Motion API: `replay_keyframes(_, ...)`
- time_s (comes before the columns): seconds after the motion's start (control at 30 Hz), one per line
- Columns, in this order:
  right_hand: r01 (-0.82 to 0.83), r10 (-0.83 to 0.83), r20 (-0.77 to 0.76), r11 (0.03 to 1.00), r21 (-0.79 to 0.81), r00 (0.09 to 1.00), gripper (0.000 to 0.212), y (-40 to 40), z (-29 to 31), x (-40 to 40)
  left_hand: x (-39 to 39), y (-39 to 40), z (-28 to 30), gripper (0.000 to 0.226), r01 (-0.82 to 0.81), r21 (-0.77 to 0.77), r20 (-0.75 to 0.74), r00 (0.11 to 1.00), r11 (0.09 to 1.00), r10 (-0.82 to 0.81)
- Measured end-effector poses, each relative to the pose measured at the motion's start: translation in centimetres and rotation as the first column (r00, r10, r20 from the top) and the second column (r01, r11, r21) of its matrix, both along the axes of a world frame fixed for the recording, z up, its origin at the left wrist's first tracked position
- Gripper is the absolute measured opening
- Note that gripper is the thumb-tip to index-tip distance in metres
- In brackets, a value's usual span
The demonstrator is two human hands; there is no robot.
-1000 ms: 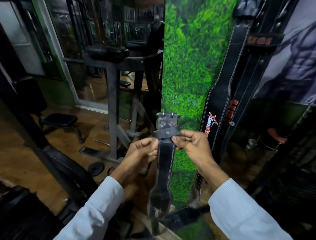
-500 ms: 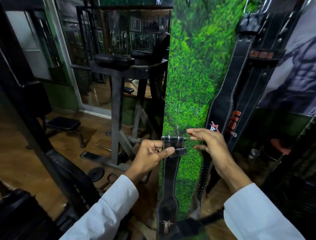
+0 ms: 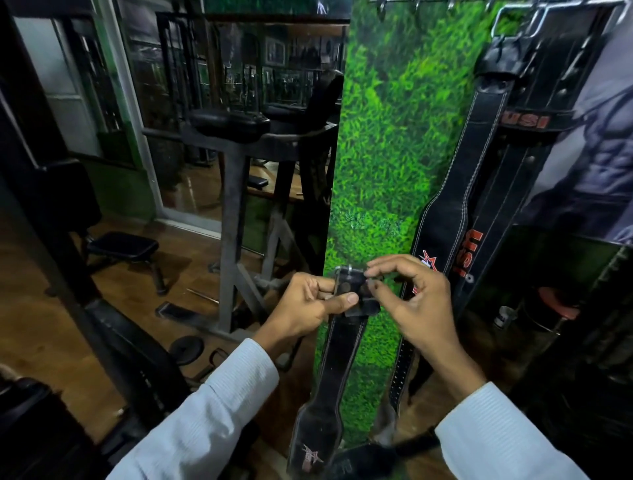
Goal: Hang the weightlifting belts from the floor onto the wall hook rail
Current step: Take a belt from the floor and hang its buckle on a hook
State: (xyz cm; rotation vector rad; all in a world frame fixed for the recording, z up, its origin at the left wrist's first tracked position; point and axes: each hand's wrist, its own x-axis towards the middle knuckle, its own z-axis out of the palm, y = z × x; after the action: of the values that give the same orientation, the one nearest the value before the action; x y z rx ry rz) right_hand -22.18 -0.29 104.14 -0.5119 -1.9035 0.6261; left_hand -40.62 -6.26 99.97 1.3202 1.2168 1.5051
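Observation:
A black leather weightlifting belt (image 3: 337, 363) hangs down from my hands in front of the green grass-print wall panel (image 3: 387, 144). My left hand (image 3: 308, 305) grips its buckle end, thumb across the front. My right hand (image 3: 416, 298) pinches the metal buckle (image 3: 349, 272) at the top with its fingertips. Two black belts (image 3: 455, 192) with red USI lettering hang to the right from the hook rail (image 3: 431, 3) at the top edge. Several bare hooks show on that rail above the panel.
A grey steel gym machine frame (image 3: 233, 192) with a black pad stands left of the panel. A small black bench (image 3: 121, 245) sits on the wooden floor at left. More black strap (image 3: 363, 455) lies low on the floor. Mirrors fill the back wall.
My right hand came back onto the buckle after letting go, now pinching its top. The view has tilted upward, bringing the hook rail into sight. My left hand keeps its grip.

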Motion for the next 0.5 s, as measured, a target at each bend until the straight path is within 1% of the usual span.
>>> replay_keyframes(0.07,0.006,-0.018,0.105,0.993,0.115,0.994,0.019,-0.2,0.0,0.1,-0.2,0.3,0.0,0.006,-0.039,0.0,-0.005,0.999,0.999,0.039)
replay_keyframes(0.1,-0.02,0.01,0.103,0.995,0.094,0.995,0.02,-0.3,-0.1,0.1,-0.2,0.3,0.1,0.006,-0.04,0.006,0.004,0.999,0.999,0.04)
replay_keyframes(0.13,-0.084,0.084,0.014,0.996,-0.024,0.996,0.021,-0.4,0.3,0.0,-0.3,0.4,0.0,0.006,-0.037,0.008,0.019,0.999,0.999,0.037)
replay_keyframes(0.17,-0.184,0.155,-0.148,0.961,-0.207,0.977,0.023,-0.3,1.0,-0.4,-0.3,0.3,0.1,0.016,-0.047,0.006,0.028,0.998,0.999,0.047)
replay_keyframes(0.2,-0.244,0.158,-0.249,0.897,-0.368,0.955,0.025,0.1,2.0,-0.8,-0.2,0.4,0.1,0.035,-0.057,-0.003,0.027,0.998,0.998,0.057)
replay_keyframes(0.23,-0.244,0.137,-0.244,0.836,-0.492,0.96,0.026,0.7,2.8,-1.3,0.0,0.4,0.4,0.053,-0.05,-0.016,0.024,0.998,0.999,0.051)
replay_keyframes(0.27,-0.155,0.122,-0.095,0.809,-0.567,0.988,0.026,1.4,3.7,-1.9,0.2,0.5,0.5,0.059,-0.035,-0.02,0.029,0.999,0.999,0.035)
replay_keyframes(0.3,-0.065,0.161,0.108,0.796,-0.602,0.981,0.027,1.9,4.3,-2.3,0.4,0.5,0.6,0.053,-0.036,-0.031,0.043,0.998,0.999,0.037)
replay_keyframes(0.33,-0.032,0.232,0.246,0.784,-0.62,0.941,0.029,2.3,4.1,-2.6,0.6,0.6,0.7,0.046,-0.037,-0.037,0.059,0.998,0.999,0.039)
replay_keyframes(0.37,-0.022,0.265,0.291,0.774,-0.633,0.919,0.03,2.5,4.0,-3.1,0.5,0.7,0.7,0.044,-0.036,-0.054,0.068,0.997,0.998,0.04)
replay_keyframes(0.4,-0.052,0.273,0.241,0.755,-0.654,0.931,0.025,2.9,3.8,-3.5,0.4,0.8,0.6,0.042,-0.025,-0.061,0.071,0.997,0.998,0.029)
replay_keyframes(0.43,-0.101,0.258,0.134,0.727,-0.679,0.957,0.019,3.0,4.0,-3.9,0.2,0.9,0.5,0.036,-0.021,-0.062,0.067,0.997,0.998,0.025)
replay_keyframes(0.47,-0.159,0.241,0.032,0.73,-0.664,0.97,0.017,3.2,3.9,-4.0,0.2,0.9,0.5,0.028,-0.022,-0.062,0.062,0.998,0.998,0.026)
replay_keyframes(0.5,-0.188,0.218,-0.029,0.763,-0.619,0.976,0.018,3.2,4.0,-3.9,0.0,1.0,0.5,0.018,-0.024,-0.076,0.058,0.998,0.997,0.028)
